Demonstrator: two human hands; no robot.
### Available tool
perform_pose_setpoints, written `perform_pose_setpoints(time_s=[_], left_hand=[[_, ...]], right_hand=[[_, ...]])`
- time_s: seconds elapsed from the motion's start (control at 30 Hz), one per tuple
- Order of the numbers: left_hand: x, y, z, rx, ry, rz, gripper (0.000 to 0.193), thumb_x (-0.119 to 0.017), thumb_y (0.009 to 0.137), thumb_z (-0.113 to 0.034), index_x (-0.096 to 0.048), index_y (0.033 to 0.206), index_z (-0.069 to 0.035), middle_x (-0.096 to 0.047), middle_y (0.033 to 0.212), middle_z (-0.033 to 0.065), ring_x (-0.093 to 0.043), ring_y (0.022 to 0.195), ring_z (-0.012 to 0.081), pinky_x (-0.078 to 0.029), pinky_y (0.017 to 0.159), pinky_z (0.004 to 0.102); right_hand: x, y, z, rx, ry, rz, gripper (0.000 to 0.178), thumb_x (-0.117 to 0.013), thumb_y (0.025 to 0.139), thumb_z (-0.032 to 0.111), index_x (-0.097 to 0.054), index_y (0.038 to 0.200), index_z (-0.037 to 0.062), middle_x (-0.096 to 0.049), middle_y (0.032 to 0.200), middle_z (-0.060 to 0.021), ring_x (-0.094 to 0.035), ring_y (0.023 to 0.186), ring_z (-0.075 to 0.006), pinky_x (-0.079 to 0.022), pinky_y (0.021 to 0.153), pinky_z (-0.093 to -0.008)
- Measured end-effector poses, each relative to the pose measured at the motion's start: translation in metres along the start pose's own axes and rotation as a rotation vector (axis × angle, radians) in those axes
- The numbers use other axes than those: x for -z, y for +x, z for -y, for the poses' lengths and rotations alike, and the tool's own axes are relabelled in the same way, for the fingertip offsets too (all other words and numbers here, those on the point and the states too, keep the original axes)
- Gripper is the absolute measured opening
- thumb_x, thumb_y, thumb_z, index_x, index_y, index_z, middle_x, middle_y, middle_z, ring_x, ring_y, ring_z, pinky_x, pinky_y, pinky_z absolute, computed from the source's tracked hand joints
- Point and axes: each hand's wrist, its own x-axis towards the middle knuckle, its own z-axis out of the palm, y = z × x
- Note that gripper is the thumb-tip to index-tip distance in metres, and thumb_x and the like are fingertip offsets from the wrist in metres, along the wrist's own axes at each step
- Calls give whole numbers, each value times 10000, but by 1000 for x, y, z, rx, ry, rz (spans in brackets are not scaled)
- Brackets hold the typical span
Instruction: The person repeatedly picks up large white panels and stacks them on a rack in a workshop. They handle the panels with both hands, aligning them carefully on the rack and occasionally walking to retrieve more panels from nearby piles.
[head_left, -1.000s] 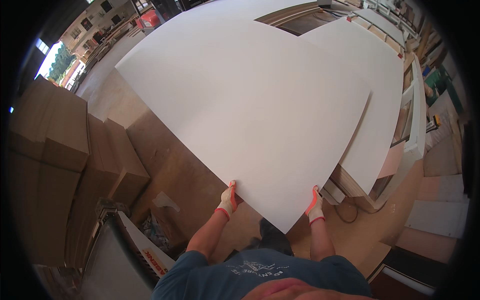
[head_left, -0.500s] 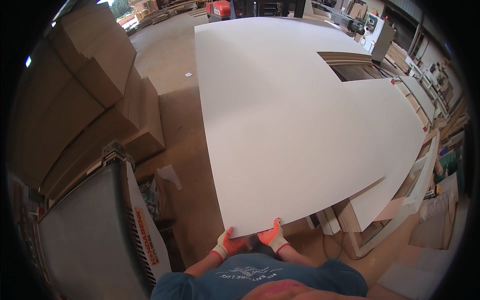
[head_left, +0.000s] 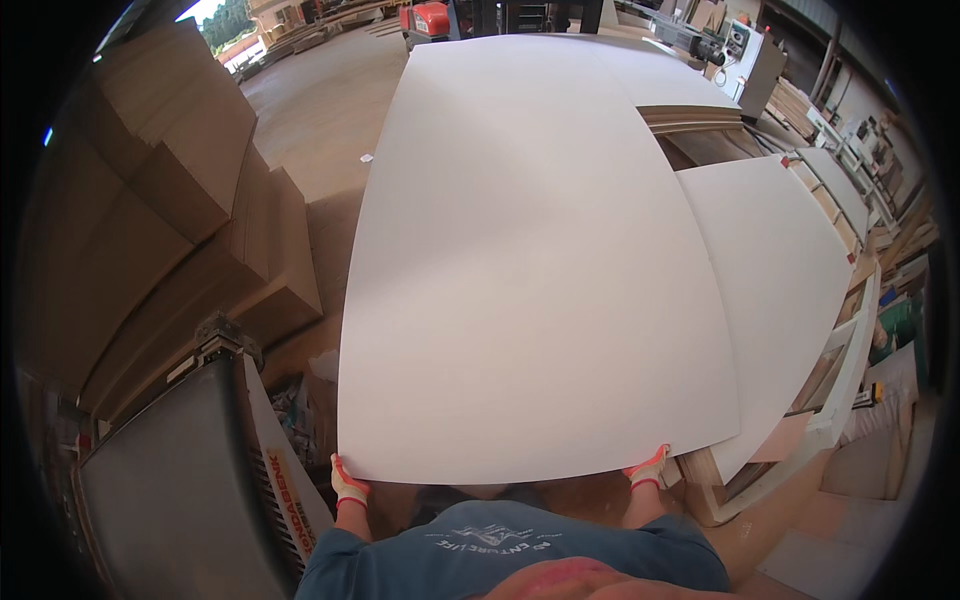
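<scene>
A large white sheet [head_left: 540, 280] stretches from my waist far out ahead. At its near left corner my left hand [head_left: 348, 482], in a white and orange glove, is closed on the edge, thumb on top. My right hand [head_left: 648, 468], gloved alike, grips the near edge toward the right corner. Fingers of both hands are hidden under the sheet. Beneath its right side lies another white sheet [head_left: 780, 260], partly covered, on a stack of boards [head_left: 700, 466].
Stacked brown boards [head_left: 200, 200] rise on the left. A dark-topped machine [head_left: 170, 470] stands near my left side. On the right is a white frame [head_left: 835, 400]. A red machine [head_left: 428, 20] and a white control cabinet [head_left: 740, 60] stand at the back.
My hands have spread apart, left hand leftward to the corner and right hand rightward along the edge. The top sheet has turned and its near end swung, now showing its right edge over the lower sheet.
</scene>
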Motion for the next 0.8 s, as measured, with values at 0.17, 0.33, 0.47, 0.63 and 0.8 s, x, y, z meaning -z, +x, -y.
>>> perform_pose_setpoints(time_s=[0.17,0.33,0.47,0.63,0.8], left_hand=[[0,47,-23,121,-222,9,670,-423,1070,-637,-516,1538,-167,-538,1553,50,-512,1392,337,-399,1181,547],[-14,120,-104,21,-24,83,721,-362,1098,-610,-407,1621,-116,-424,1663,79,-434,1481,347,-348,1230,519],[-36,154,-167,-69,99,-177,709,-385,1103,-587,-431,1597,-80,-462,1629,89,-475,1443,354,-400,1195,510],[-84,182,-198,-6,84,-157,704,-425,1096,-583,-445,1583,-74,-504,1588,99,-519,1400,342,-440,1166,496],[-148,240,-202,4,106,-133,702,-421,1095,-595,-471,1560,-72,-530,1564,96,-533,1386,330,-434,1169,494]], right_hand=[[2,-31,-93,41,-42,-101,753,-382,998,714,-506,1555,223,-512,1591,-39,-467,1442,-352,-411,1112,-598],[-36,-101,-189,126,17,-277,767,-364,992,718,-499,1564,225,-509,1590,-36,-451,1451,-358,-375,1150,-587],[-63,-137,-250,117,65,-295,775,-351,988,715,-503,1561,217,-522,1573,-35,-460,1436,-359,-373,1157,-571],[-73,-126,-283,213,-181,-433,728,-361,994,656,-562,1484,157,-585,1483,-36,-529,1334,-318,-450,1085,-510],[-81,-74,-305,421,-295,-594,714,-429,980,652,-602,1392,95,-616,1432,-75,-588,1225,-297,-493,1038,-448]])
